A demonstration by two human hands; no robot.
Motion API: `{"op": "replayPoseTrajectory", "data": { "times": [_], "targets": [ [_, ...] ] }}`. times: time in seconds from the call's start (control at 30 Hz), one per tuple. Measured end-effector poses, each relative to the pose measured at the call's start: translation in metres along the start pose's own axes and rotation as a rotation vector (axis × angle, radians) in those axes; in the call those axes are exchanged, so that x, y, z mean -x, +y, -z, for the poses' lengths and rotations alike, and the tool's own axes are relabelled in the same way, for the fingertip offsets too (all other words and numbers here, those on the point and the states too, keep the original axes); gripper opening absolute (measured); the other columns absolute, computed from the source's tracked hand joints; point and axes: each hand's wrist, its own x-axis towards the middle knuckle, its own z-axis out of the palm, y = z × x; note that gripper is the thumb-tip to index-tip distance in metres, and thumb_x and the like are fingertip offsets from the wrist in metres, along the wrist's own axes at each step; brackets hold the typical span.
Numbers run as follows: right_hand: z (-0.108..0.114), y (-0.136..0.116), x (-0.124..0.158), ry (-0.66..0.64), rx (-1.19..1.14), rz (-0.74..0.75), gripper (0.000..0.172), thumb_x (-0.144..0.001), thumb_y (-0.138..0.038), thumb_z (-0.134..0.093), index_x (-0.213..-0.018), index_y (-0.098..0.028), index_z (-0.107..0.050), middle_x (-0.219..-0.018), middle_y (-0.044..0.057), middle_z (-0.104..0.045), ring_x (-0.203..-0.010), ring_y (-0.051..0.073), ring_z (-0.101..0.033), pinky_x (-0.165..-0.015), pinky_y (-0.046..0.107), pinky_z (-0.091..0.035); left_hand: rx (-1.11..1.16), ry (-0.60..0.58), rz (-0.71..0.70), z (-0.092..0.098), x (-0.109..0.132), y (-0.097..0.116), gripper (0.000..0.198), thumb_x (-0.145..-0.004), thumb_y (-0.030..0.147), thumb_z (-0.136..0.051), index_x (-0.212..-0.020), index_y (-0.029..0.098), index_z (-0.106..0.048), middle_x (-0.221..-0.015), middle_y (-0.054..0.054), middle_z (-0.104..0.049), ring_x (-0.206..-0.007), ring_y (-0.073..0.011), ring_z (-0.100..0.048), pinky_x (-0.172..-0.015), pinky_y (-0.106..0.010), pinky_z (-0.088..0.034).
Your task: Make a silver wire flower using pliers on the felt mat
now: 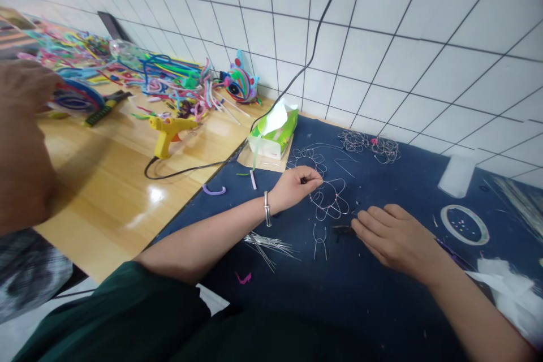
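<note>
My left hand (296,188) is closed in a pinch on the upper left edge of a wire flower (338,197), a ring of thin silver loops with small pink beads. Fingers curled, my right hand (392,237) is to the right of the flower, apart from it. A dark, narrow tip of what look like pliers (341,229) sticks out left of its fingers; the hand hides the rest. Below the flower lies a bent wire piece (320,241). Cut wires (271,246) are bunched under my left forearm. Another wire flower (309,159) lies behind my left hand.
At the back are a tissue pack (275,134) and tangled wire shapes (384,149). A round lid with beads (464,225) and white tissue (507,288) lie right. On the left wooden table are a yellow glue gun (167,134), pipe cleaners (169,70) and another person's arm (21,141).
</note>
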Motion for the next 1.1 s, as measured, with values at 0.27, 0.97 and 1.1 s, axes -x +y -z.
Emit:
{"op": "replayPoseTrajectory", "data": {
  "times": [0.27, 0.97, 1.1],
  "targets": [
    [-0.006, -0.007, -0.003, 0.061, 0.078, 0.109, 0.032, -0.084, -0.011, -0.042, -0.114, -0.019, -0.053, -0.110, 0.006, -0.057, -0.101, 0.021, -0.046, -0.077, 0.037, -0.034, -0.012, -0.005, -0.002, -0.001, 0.001, -0.001, 0.015, -0.081, 0.027, -0.053, -0.079, 0.016, -0.062, -0.077, -0.002, -0.062, -0.070, -0.0109, -0.055, -0.064, -0.024, -0.044],
    [-0.016, 0.016, 0.011, 0.025, -0.252, -0.211, 0.020, -0.085, -0.032, -0.048, -0.101, -0.024, -0.059, -0.091, 0.003, -0.063, -0.079, 0.014, -0.054, -0.064, 0.025, -0.039, -0.026, 0.044, 0.001, -0.002, 0.001, -0.004, 0.016, -0.081, 0.030, -0.053, -0.080, 0.017, -0.062, -0.078, -0.002, -0.063, -0.071, -0.0110, -0.056, -0.066, -0.025, -0.045],
    [-0.014, 0.018, 0.014, -0.011, -0.227, -0.272, 0.020, -0.085, -0.032, -0.048, -0.099, -0.025, -0.060, -0.086, 0.002, -0.063, -0.079, 0.014, -0.054, -0.061, 0.024, -0.039, -0.022, 0.088, 0.013, -0.003, 0.000, -0.005, 0.017, -0.081, 0.031, -0.052, -0.082, 0.017, -0.062, -0.078, -0.002, -0.063, -0.072, -0.0111, -0.056, -0.066, -0.025, -0.045]
  ]
}}
